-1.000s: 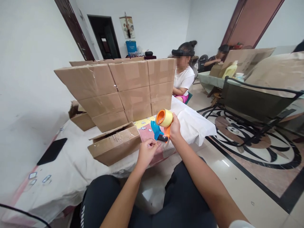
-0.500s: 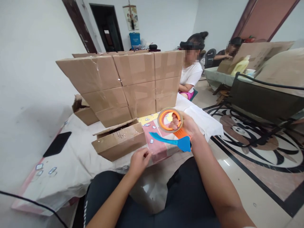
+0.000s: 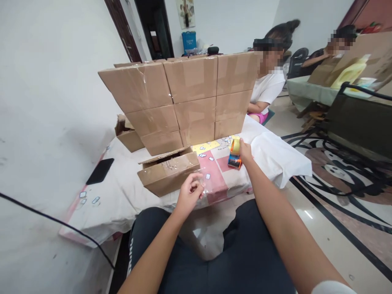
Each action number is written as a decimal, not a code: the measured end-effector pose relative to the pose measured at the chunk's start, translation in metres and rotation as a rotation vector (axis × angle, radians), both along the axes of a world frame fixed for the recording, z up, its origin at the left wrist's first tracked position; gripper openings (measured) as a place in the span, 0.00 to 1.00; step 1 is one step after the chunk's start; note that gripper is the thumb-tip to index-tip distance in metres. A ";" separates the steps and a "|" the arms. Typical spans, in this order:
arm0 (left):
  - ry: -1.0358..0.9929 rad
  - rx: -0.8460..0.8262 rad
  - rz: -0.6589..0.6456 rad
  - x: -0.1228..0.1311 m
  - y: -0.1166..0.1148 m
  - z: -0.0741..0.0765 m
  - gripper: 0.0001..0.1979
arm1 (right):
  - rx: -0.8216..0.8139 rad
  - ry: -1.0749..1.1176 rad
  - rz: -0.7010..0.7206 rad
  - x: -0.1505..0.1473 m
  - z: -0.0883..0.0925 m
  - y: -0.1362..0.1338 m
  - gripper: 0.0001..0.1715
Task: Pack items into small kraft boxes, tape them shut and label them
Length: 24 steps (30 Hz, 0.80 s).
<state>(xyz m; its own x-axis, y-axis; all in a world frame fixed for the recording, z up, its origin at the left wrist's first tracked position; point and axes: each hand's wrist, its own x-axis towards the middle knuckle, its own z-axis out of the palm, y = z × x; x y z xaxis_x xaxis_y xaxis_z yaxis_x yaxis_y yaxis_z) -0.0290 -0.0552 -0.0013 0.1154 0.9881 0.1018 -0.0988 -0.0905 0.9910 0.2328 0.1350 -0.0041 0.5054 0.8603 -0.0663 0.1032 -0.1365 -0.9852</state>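
My right hand [image 3: 245, 152] is closed round a tape dispenser [image 3: 234, 160], blue and orange with a yellowish roll of tape, over the right part of the table near its front edge. The dispenser is turned edge-on, and I cannot tell if it touches the cloth. My left hand [image 3: 190, 191] hovers in front of the small cardboard box [image 3: 171, 173], its fingers curled together. A faint clear glint shows by those fingertips, too thin to make out. The small box stands on the table with its top flaps partly raised.
Behind the box rises a wall of stacked taped cartons [image 3: 192, 83]. An opened carton [image 3: 130, 136] stands at its left, and a black flat object [image 3: 100, 171] lies on the tablecloth [image 3: 122, 196]. A person in white [image 3: 269, 87] sits beyond the stack; another person [image 3: 321, 57] is farther back.
The right hand has brought the dispenser down towards the table and turned it from side-on to edge-on. My left hand has risen slightly beside the box. The whole view has shifted.
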 end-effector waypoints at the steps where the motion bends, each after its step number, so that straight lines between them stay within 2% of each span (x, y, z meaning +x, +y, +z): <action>1: -0.003 0.011 -0.004 -0.001 0.000 0.001 0.21 | -0.003 -0.058 -0.057 0.002 0.006 -0.001 0.23; 4: 0.005 0.027 0.005 -0.007 -0.002 0.006 0.20 | 0.158 -0.248 -0.157 -0.001 0.031 -0.013 0.15; 5: 0.012 0.026 0.011 -0.008 -0.003 0.008 0.20 | 0.223 -0.284 -0.138 -0.007 0.040 -0.021 0.15; 6: 0.024 0.024 0.014 -0.010 -0.003 0.011 0.20 | 0.272 -0.301 -0.055 -0.015 0.049 -0.032 0.15; 8: 0.066 0.023 0.016 -0.012 -0.004 0.015 0.19 | 0.326 -0.304 0.274 -0.039 0.064 -0.058 0.14; 10: 0.119 0.038 0.014 -0.014 -0.005 0.017 0.18 | 0.408 -0.333 0.807 -0.068 0.074 -0.086 0.13; 12: 0.155 0.068 0.019 -0.015 -0.005 0.018 0.19 | 0.470 -0.412 1.079 -0.093 0.082 -0.110 0.10; 13: 0.171 0.073 0.031 -0.016 -0.005 0.017 0.19 | 0.494 -0.443 1.133 -0.101 0.084 -0.118 0.08; 15: 0.258 0.022 0.047 -0.019 -0.007 0.018 0.18 | 0.546 -0.459 1.132 -0.111 0.090 -0.126 0.04; 17: 0.455 -0.032 0.104 -0.025 -0.009 0.021 0.16 | 0.605 -0.429 1.047 -0.112 0.098 -0.125 0.07; 18: 0.579 -0.015 0.176 -0.029 -0.010 0.024 0.18 | 0.633 -0.414 0.995 -0.111 0.104 -0.123 0.08; 20: 0.806 0.160 0.400 -0.041 -0.010 0.033 0.19 | 0.667 -0.389 0.936 -0.108 0.121 -0.119 0.08; 22: 0.982 0.389 0.644 -0.055 -0.006 0.044 0.15 | 0.660 -0.367 0.969 -0.109 0.142 -0.117 0.08; 24: 1.144 0.488 0.749 -0.070 0.001 0.051 0.20 | 0.609 -0.316 1.070 -0.117 0.162 -0.116 0.08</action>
<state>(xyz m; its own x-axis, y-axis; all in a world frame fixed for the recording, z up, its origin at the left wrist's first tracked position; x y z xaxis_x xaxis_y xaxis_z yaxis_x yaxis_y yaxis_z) -0.0993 -0.0540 0.0500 -0.1549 0.7467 0.6469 0.9303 -0.1101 0.3499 0.1157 0.0191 0.1577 -0.5366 0.6953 0.4781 0.1222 0.6247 -0.7713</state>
